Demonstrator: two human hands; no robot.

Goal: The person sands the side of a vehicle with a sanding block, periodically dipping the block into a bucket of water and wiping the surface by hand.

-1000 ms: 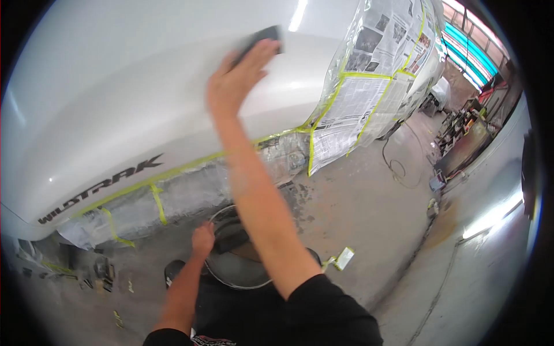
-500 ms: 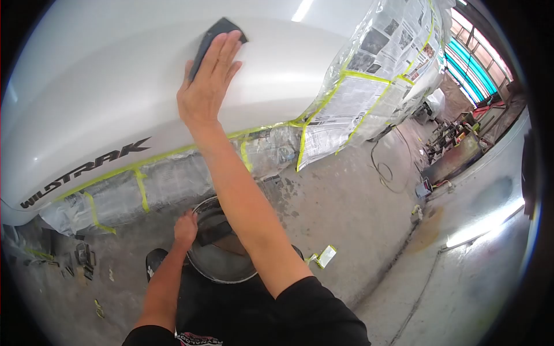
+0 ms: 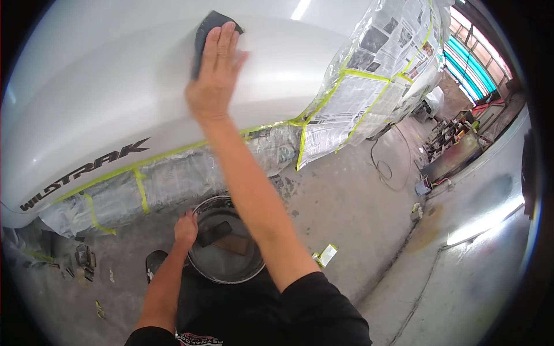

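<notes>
My right hand [image 3: 216, 78] presses a dark, sheet-like pad [image 3: 209, 29] flat against the white car panel [image 3: 277, 63], fingers stretched over it and pointing up. The pad's dark edges show beyond the fingertips and along the left side of the hand. Lower down, my left hand [image 3: 186, 229] is closed on the rim of a round bucket [image 3: 252, 275]. Inside the bucket, a black block [image 3: 214, 233] and a brown block [image 3: 233, 244] lie in greyish water. Black WILDTRAK lettering [image 3: 86, 168] runs along the lower left of the panel.
Newspaper and plastic masking [image 3: 340, 109] with yellow-green tape covers the panel's right part and lower edge. Small dark pieces [image 3: 85, 258] lie on the floor at left. A hose [image 3: 378, 161], a small can [image 3: 423, 187] and a cluttered bench [image 3: 453, 155] are at right.
My right hand and the pad have moved slightly up the panel, and the forearm has shifted right, uncovering more of the bucket. My left hand stays at the rim.
</notes>
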